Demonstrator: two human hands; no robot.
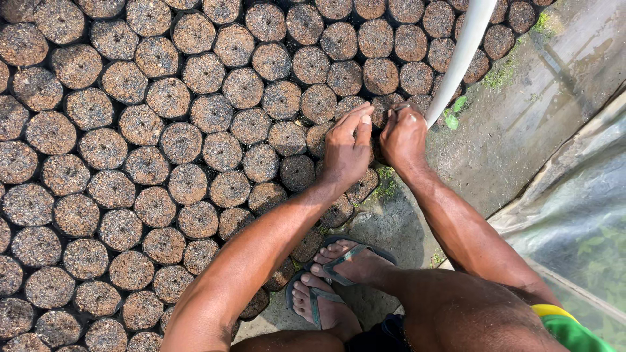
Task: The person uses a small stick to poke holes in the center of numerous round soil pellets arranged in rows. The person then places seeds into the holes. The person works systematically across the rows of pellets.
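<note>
Soil-filled round nursery bags [189, 130] stand packed tightly together across the left and top of the head view. My left hand [347, 146] rests on a bag at the right edge of the block, fingers together and pointing up. My right hand [403, 133] is right beside it, fingers curled at the rim of the same or a neighbouring bag [385, 104]; what it pinches is too small to tell. A white pipe [460, 55] slants down from the top and ends just right of my right hand.
Bare damp ground [521, 130] with small green weeds [502, 75] lies right of the bags. A clear plastic sheet [574, 195] covers the right edge. My feet in flip-flops [339, 274] are on the ground below my hands.
</note>
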